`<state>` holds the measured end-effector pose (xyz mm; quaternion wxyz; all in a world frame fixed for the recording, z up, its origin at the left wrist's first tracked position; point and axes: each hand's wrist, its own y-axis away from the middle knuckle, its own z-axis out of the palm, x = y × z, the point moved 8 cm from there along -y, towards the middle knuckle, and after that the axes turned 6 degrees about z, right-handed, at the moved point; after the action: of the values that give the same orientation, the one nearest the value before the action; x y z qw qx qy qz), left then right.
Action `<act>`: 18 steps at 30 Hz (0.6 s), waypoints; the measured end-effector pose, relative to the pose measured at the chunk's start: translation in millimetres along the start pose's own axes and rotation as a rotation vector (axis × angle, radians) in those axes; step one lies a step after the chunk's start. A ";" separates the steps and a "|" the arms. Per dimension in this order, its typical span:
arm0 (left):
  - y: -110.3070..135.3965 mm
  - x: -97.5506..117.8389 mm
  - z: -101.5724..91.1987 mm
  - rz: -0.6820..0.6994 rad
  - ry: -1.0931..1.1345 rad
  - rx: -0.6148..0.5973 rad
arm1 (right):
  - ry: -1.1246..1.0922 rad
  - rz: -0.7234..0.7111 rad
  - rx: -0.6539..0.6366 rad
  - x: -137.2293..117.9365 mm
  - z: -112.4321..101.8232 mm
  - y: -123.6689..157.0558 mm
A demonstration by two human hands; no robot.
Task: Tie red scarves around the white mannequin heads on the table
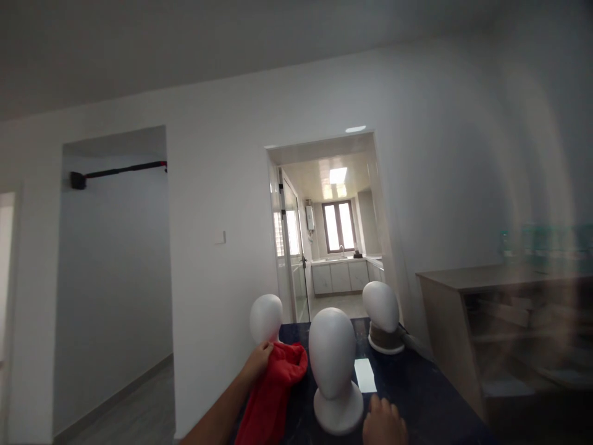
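My left hand [258, 363] pinches the upper edge of a red cloth [273, 395], which hangs in folds down to the bottom of the view; its exact kind cannot be made out. Just right of the cloth, a white mannequin head [332, 355] stands upright on its round base. Behind my left hand is a second white mannequin head [266, 316], its lower part covered. My right hand [384, 423], fingers curled in, is low over the dark table at the bottom edge, to the right of the front head. Nothing shows in it.
A third mannequin head [380, 307] with a brownish band at its neck stands at the table's back right. A white card [365, 375] lies on the dark blue table [417, 386]. On the right is a wooden shelf unit [445, 327]; a doorway opens onto a kitchen.
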<state>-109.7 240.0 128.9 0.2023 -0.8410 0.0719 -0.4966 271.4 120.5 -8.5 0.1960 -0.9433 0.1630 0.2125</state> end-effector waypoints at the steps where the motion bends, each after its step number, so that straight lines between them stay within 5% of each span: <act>1: 5.9 4.3 -4.1 0.020 0.018 -0.013 | -0.059 0.008 -0.062 2.8 1.1 0.0; 4: 28.7 16.2 -16.6 0.072 0.064 -0.056 | -0.328 -0.062 -0.213 -7.2 1.4 7.3; 8: 69.8 32.9 -23.8 0.110 0.203 -0.154 | -0.758 -0.354 -0.410 -68.9 -9.4 42.8; 10: 93.4 42.7 -23.3 0.123 0.258 -0.194 | -1.023 -0.388 -0.541 -102.5 -15.0 61.7; 14: 143.4 61.6 -12.4 0.166 0.255 -0.238 | -1.487 0.017 -0.760 -144.5 -3.3 75.4; 16: 169.3 68.1 -2.6 0.168 0.237 -0.248 | -1.528 0.244 -0.937 -160.1 13.1 86.0; 18: 196.2 74.8 11.3 0.179 0.179 -0.320 | -1.496 0.277 -1.141 -176.9 21.4 100.6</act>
<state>-47.2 40.8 103.7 0.1022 -0.8051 0.2420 -0.5318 73.4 82.1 25.6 -0.2675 -0.4885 -0.0225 0.8303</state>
